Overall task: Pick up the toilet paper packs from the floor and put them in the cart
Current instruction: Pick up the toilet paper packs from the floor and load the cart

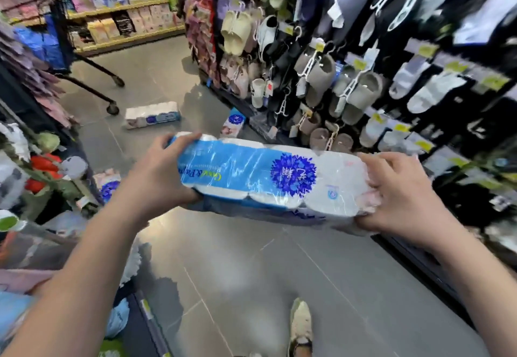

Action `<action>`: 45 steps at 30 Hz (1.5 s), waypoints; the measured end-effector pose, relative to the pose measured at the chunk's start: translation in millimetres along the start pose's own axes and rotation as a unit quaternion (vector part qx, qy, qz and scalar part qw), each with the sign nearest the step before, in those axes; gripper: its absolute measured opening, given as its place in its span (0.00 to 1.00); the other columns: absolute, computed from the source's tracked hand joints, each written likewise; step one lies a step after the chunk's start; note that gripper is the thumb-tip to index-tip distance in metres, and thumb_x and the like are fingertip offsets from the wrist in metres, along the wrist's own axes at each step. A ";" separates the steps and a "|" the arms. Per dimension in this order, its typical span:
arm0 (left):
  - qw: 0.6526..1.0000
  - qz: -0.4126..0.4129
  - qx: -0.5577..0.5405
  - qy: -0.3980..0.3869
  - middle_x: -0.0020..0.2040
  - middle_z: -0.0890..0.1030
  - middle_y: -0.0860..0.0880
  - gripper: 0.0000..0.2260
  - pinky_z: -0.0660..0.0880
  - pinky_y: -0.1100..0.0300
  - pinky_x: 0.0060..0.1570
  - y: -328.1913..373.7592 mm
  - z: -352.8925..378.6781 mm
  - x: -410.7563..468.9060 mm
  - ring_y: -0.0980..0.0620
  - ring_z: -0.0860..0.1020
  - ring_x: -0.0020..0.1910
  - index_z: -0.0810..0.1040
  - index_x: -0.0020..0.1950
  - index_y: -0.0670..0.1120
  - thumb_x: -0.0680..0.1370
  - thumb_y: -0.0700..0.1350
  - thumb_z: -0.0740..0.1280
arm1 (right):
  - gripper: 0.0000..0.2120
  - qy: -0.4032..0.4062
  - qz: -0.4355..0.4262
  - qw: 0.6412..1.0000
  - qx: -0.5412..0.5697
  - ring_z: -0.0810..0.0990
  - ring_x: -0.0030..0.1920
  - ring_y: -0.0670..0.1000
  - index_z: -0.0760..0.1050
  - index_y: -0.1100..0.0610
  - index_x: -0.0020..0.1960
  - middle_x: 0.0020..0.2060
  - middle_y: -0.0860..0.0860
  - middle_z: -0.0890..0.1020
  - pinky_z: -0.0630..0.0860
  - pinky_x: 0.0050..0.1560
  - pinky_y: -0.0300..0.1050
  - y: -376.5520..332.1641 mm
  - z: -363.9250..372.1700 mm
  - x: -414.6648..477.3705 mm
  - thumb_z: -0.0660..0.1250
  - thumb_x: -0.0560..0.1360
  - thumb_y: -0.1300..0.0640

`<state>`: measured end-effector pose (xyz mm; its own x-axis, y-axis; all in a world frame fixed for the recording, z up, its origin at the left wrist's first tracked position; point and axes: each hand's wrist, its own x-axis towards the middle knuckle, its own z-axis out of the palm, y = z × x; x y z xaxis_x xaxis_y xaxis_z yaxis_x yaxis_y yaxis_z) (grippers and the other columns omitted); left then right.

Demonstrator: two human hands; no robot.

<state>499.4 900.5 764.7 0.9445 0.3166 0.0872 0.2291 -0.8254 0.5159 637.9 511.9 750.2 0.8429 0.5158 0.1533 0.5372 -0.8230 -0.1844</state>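
Note:
I hold a long toilet paper pack (268, 180), white rolls in clear wrap with a blue band and a blue flower, level in front of me above the floor. My left hand (159, 172) grips its left end and my right hand (402, 197) grips its right end. A second pack (152, 115) lies on the grey floor ahead. A third pack (233, 125) leans at the foot of the slipper rack. Another pack (107, 184) sits low on the left, partly hidden by my left arm. The cart (60, 34), dark-framed with blue inside, stands at the far left.
A rack of hanging slippers and socks (349, 76) lines the right side of the aisle. Shelves of goods and artificial flowers (42, 166) crowd the left. Stocked shelves (126, 12) close the far end. My shoe (300, 326) stands on the tiled floor below.

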 end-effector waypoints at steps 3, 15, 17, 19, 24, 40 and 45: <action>0.997 0.062 -0.016 -0.039 0.69 0.67 0.49 0.49 0.64 0.63 0.66 28.4 23.3 18.2 0.51 0.70 0.67 0.67 0.75 0.60 0.56 0.47 0.82 | 0.51 0.018 0.065 0.997 -0.028 0.73 0.55 0.62 0.69 0.49 0.74 0.52 0.54 0.73 0.68 0.56 0.51 20.9 -14.8 -46.4 0.70 0.50 0.41; 0.955 0.266 -0.035 -0.125 0.70 0.68 0.52 0.48 0.71 0.55 0.64 202.7 112.6 -5.0 0.51 0.72 0.67 0.68 0.74 0.61 0.53 0.56 0.79 | 0.50 0.078 0.274 0.957 -0.045 0.71 0.62 0.62 0.69 0.51 0.74 0.57 0.56 0.73 0.64 0.65 0.51 95.8 -72.1 -256.8 0.71 0.51 0.45; 0.947 0.285 -0.026 -0.146 0.71 0.67 0.53 0.48 0.70 0.57 0.63 239.2 129.2 -19.5 0.53 0.71 0.68 0.68 0.74 0.62 0.54 0.56 0.79 | 0.50 0.091 0.303 0.947 -0.046 0.71 0.62 0.62 0.69 0.52 0.74 0.56 0.57 0.73 0.65 0.68 0.58 109.9 -76.4 -298.5 0.71 0.51 0.47; 0.933 0.315 -0.028 -0.171 0.71 0.66 0.52 0.50 0.69 0.56 0.66 276.6 149.1 -37.9 0.53 0.70 0.69 0.67 0.74 0.62 0.52 0.58 0.77 | 0.51 0.104 0.339 0.934 -0.042 0.72 0.63 0.63 0.71 0.54 0.74 0.58 0.58 0.74 0.65 0.71 0.65 126.2 -78.7 -345.1 0.70 0.50 0.45; 0.898 0.377 -0.019 -0.224 0.70 0.67 0.49 0.51 0.64 0.62 0.66 371.5 205.6 -96.5 0.52 0.67 0.70 0.66 0.76 0.60 0.53 0.55 0.78 | 0.50 0.122 0.416 0.901 -0.036 0.70 0.63 0.63 0.71 0.54 0.74 0.59 0.58 0.73 0.69 0.68 0.69 161.6 -91.1 -465.0 0.68 0.52 0.42; 0.745 0.571 -0.036 -0.344 0.67 0.70 0.49 0.47 0.62 0.66 0.65 654.8 381.7 -298.7 0.54 0.69 0.66 0.68 0.75 0.57 0.57 0.47 0.80 | 0.55 0.114 0.664 0.738 -0.042 0.63 0.72 0.58 0.65 0.47 0.78 0.67 0.56 0.69 0.55 0.79 0.56 210.3 -151.6 -773.0 0.67 0.51 0.35; 0.684 0.618 -0.051 -0.384 0.65 0.68 0.53 0.47 0.55 0.76 0.61 737.9 430.8 -341.3 0.61 0.66 0.63 0.69 0.75 0.54 0.56 0.46 0.80 | 0.56 0.130 0.714 0.686 -0.048 0.62 0.70 0.57 0.65 0.48 0.77 0.67 0.56 0.70 0.55 0.75 0.51 227.2 -165.3 -823.8 0.64 0.49 0.33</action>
<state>447.5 -18.0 748.4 0.2551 -0.9652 0.0572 -0.8368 -0.1907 0.5132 60.5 -139.3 742.4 0.4670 -0.8826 0.0533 -0.8455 -0.4634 -0.2651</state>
